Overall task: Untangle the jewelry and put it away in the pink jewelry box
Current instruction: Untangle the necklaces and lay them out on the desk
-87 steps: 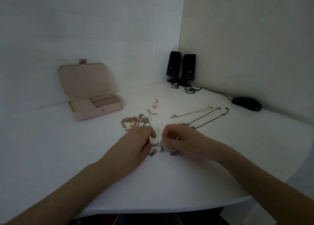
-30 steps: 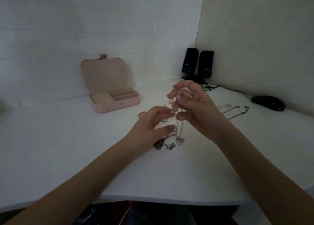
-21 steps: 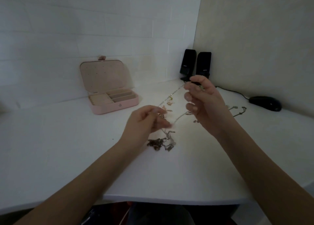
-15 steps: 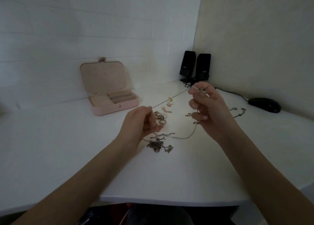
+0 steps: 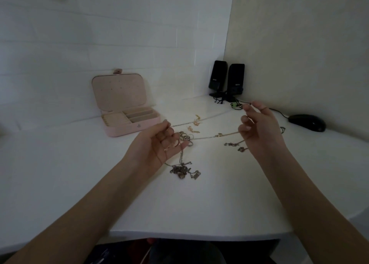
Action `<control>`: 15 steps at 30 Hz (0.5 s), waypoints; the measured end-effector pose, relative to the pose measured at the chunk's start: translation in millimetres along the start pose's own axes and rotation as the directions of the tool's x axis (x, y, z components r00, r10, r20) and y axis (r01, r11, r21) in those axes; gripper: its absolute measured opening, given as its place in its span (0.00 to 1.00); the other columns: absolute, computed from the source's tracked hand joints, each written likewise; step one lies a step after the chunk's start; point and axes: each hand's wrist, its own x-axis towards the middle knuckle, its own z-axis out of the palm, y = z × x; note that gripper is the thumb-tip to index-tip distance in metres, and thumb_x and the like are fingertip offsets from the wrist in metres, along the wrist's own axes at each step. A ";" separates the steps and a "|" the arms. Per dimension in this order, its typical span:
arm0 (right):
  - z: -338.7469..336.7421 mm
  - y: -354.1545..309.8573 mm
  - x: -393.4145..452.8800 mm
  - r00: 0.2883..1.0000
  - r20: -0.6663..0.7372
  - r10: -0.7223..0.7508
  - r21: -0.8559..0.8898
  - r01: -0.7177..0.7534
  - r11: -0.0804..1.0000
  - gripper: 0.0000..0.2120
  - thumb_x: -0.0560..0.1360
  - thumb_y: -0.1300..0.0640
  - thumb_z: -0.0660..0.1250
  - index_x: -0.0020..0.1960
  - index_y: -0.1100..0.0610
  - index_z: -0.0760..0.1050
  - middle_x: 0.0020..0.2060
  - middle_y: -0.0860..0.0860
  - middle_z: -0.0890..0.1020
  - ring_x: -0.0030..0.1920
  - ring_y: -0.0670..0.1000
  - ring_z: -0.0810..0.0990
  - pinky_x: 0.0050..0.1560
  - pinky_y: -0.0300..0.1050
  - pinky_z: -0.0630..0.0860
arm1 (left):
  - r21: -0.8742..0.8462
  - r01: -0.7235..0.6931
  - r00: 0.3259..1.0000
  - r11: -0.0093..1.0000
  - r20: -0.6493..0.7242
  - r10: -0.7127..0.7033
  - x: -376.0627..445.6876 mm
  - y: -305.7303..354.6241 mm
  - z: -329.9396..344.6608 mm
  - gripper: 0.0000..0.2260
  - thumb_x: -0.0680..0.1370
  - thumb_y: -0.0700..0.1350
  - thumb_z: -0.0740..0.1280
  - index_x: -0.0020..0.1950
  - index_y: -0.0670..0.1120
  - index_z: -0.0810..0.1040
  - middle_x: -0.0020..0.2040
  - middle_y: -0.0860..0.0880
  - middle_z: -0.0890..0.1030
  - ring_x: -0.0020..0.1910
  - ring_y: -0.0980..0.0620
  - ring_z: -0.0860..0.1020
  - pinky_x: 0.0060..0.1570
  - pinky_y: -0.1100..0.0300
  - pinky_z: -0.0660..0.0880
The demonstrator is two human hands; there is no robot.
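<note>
Above the desk (image 5: 60, 174) my left hand (image 5: 159, 144) and right hand (image 5: 257, 128) each pinch the chain (image 5: 207, 137), stretched apart so I can free it from the tangle (image 5: 183, 171).

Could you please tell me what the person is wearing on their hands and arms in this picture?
Nothing shows: the left hand and the right hand wear no gloves, both forearms are bare with no sleeves, and no watch or bracelet is visible on either wrist.
</note>
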 end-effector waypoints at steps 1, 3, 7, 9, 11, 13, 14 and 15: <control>0.0 -0.1 -0.1 1.000 0.001 -0.005 -0.004 0.005 1.000 0.11 0.78 0.68 0.59 0.43 0.53 0.70 0.37 0.49 0.77 0.25 0.44 0.70 0.21 0.33 0.63 | 0.022 -0.005 1.000 1.000 0.010 0.004 -0.8 -0.3 0.5 0.08 0.77 0.38 0.62 0.39 0.42 0.74 0.29 0.48 0.76 0.31 0.53 0.77 0.43 0.50 0.81; 0.3 -1.0 -1.0 1.000 -0.003 -0.019 -0.022 0.019 1.000 0.11 0.78 0.68 0.59 0.43 0.53 0.70 0.38 0.49 0.78 0.26 0.43 0.70 0.21 0.33 0.62 | 0.093 -0.019 1.000 0.995 -0.003 0.020 -2.4 -1.2 0.3 0.05 0.76 0.37 0.63 0.41 0.45 0.75 0.33 0.50 0.80 0.34 0.54 0.80 0.39 0.56 0.82; -1.0 -3.2 -4.0 0.999 0.003 -0.051 -0.074 0.051 0.996 0.10 0.78 0.66 0.60 0.46 0.52 0.71 0.43 0.48 0.79 0.24 0.42 0.68 0.20 0.32 0.60 | 0.223 -0.064 0.997 0.973 -0.027 0.071 -2.9 -1.8 -2.1 0.05 0.75 0.37 0.66 0.43 0.48 0.77 0.38 0.52 0.84 0.37 0.57 0.82 0.27 0.66 0.77; -1.3 -3.3 -5.7 0.997 0.030 -0.069 -0.102 0.072 0.992 0.11 0.79 0.67 0.58 0.47 0.52 0.72 0.47 0.48 0.80 0.22 0.42 0.65 0.20 0.32 0.59 | 0.295 -0.087 0.994 0.951 -0.032 0.101 -3.4 -2.4 -2.6 0.04 0.73 0.39 0.68 0.43 0.48 0.78 0.39 0.52 0.85 0.36 0.57 0.81 0.25 0.68 0.75; -1.5 -3.7 -6.6 0.995 0.064 -0.082 -0.111 0.088 0.990 0.13 0.79 0.67 0.56 0.46 0.52 0.73 0.50 0.48 0.80 0.21 0.42 0.62 0.19 0.32 0.58 | 0.405 -0.111 0.990 0.908 -0.032 0.135 -3.0 -4.1 -4.4 0.04 0.70 0.40 0.70 0.43 0.48 0.78 0.40 0.51 0.85 0.41 0.53 0.80 0.25 0.69 0.74; -2.0 -4.4 -6.2 0.993 0.089 -0.084 -0.106 0.093 0.990 0.14 0.79 0.67 0.55 0.45 0.52 0.74 0.52 0.47 0.80 0.20 0.42 0.60 0.18 0.32 0.57 | 0.484 -0.140 0.986 0.864 -0.012 0.167 -0.9 -6.4 -7.6 0.05 0.71 0.38 0.70 0.43 0.47 0.79 0.42 0.48 0.85 0.46 0.47 0.78 0.24 0.69 0.71; -2.4 -4.8 -5.9 0.992 0.098 -0.085 -0.101 0.095 0.990 0.14 0.79 0.67 0.55 0.45 0.52 0.74 0.52 0.48 0.80 0.20 0.42 0.60 0.18 0.32 0.57 | 0.514 -0.156 0.984 0.844 0.003 0.180 0.1 -7.5 -9.1 0.05 0.72 0.36 0.70 0.43 0.46 0.79 0.43 0.46 0.85 0.47 0.45 0.77 0.24 0.69 0.69; -2.7 -5.2 -5.8 0.990 0.107 -0.088 -0.096 0.098 0.990 0.14 0.79 0.67 0.55 0.45 0.52 0.74 0.53 0.48 0.80 0.20 0.42 0.60 0.18 0.32 0.57 | 0.542 -0.170 0.981 0.823 0.018 0.191 1.3 -8.5 -10.6 0.05 0.72 0.36 0.70 0.44 0.45 0.79 0.43 0.44 0.85 0.47 0.44 0.77 0.24 0.69 0.68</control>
